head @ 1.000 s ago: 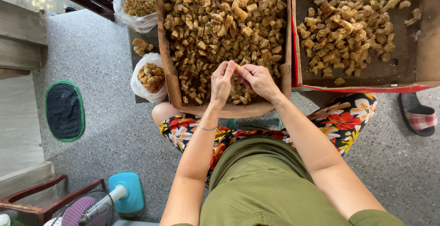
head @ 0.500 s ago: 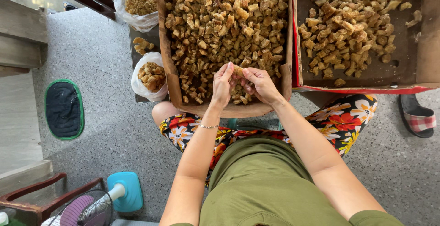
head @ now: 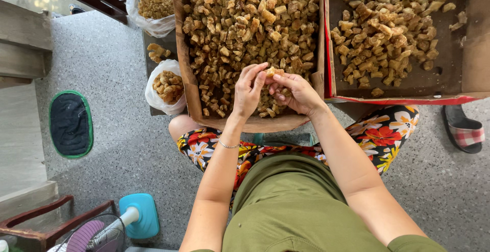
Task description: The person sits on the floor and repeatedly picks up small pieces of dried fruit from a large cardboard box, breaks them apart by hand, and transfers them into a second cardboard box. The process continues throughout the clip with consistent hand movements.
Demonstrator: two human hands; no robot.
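Observation:
My left hand (head: 249, 89) and my right hand (head: 296, 92) meet over the near end of a cardboard box (head: 179, 37) heaped with several golden-brown crispy chunks. Both hands pinch one small brown chunk (head: 272, 72) between their fingertips. A thin bracelet circles my left wrist. To the right lies a second, flatter cardboard box (head: 469, 37) with a looser spread of the same brown pieces and a red front edge.
Two white plastic bags (head: 153, 25) (head: 153, 96) of brown pieces sit left of the box. A dark green-rimmed mat (head: 70, 124) lies on the speckled floor. A blue-based fan (head: 138, 215) and a wooden frame are at lower left; a checked slipper (head: 463, 129) is right.
The hands have stayed together over the box's near end, fingers working slightly around the small piece. Nothing else moved.

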